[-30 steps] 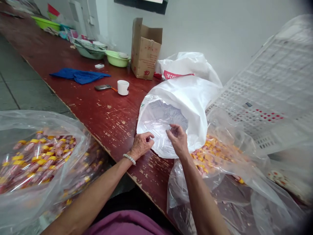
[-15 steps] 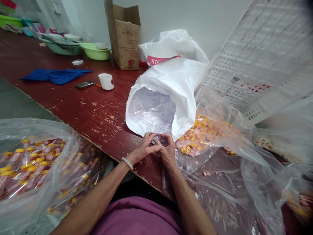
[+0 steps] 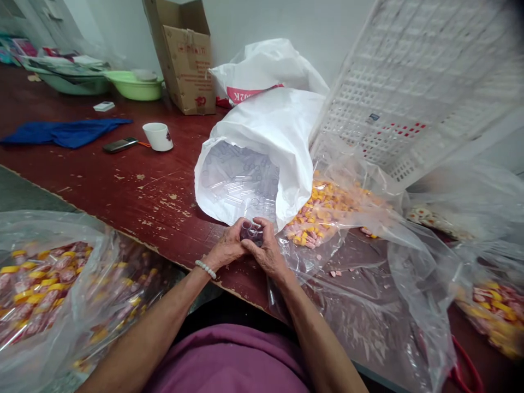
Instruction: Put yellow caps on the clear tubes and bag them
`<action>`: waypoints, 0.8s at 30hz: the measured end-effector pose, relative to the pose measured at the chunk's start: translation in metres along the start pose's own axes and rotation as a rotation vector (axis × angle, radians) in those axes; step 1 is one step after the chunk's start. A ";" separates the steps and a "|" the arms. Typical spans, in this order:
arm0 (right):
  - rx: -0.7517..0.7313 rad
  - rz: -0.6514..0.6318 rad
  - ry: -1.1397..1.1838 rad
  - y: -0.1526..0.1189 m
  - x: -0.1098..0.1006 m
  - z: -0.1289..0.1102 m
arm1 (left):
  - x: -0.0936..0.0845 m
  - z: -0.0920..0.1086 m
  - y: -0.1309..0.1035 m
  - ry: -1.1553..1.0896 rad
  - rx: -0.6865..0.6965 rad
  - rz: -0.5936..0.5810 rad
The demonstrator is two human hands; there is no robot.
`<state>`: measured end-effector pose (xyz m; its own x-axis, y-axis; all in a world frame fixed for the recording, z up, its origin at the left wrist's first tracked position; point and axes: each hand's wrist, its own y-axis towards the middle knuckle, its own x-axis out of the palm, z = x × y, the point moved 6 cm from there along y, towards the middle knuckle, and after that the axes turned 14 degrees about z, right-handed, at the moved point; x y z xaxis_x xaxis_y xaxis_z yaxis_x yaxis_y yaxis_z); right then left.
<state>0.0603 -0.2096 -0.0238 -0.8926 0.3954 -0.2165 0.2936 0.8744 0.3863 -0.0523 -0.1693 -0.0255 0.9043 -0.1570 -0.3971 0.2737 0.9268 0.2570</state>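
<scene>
Clear plastic tubes [image 3: 251, 231] are held between my two hands, open ends up, just in front of a white sack. My left hand [image 3: 228, 244], with a beaded bracelet at the wrist, wraps round their left side. From the right, my right hand [image 3: 268, 248] closes on them with thumb and fingers. The white sack [image 3: 297, 158] lies on its side with its mouth towards me, and many clear tubes [image 3: 241, 180] lie inside. Right of its mouth is a pile of yellow-capped pink pieces [image 3: 319, 210] on clear plastic.
On the red table [image 3: 135, 191] are a white cup [image 3: 158, 137], a phone [image 3: 120, 144], a blue cloth [image 3: 69, 132], basins and a cardboard box [image 3: 190, 68]. A white crate [image 3: 393, 98] leans at the right. A bag of capped tubes [image 3: 45, 284] stands at lower left.
The view has shifted, so most things sit further left. My hands have parted slightly and turned, and the clear tubes between them now show upright.
</scene>
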 end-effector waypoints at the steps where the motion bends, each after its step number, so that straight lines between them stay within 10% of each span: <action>1: -0.005 0.000 0.000 -0.003 0.000 0.000 | 0.000 0.001 -0.001 -0.016 0.007 0.013; 20: 0.097 -0.029 0.144 -0.022 -0.012 -0.022 | 0.024 0.026 -0.023 -0.050 0.153 0.094; 24: 0.026 0.167 0.025 -0.024 -0.071 -0.038 | 0.015 0.022 -0.022 -0.182 -0.038 0.163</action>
<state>0.1037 -0.2699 0.0167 -0.8391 0.5287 -0.1285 0.4467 0.8042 0.3920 -0.0379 -0.1991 -0.0175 0.9805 -0.0598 -0.1870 0.1099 0.9566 0.2700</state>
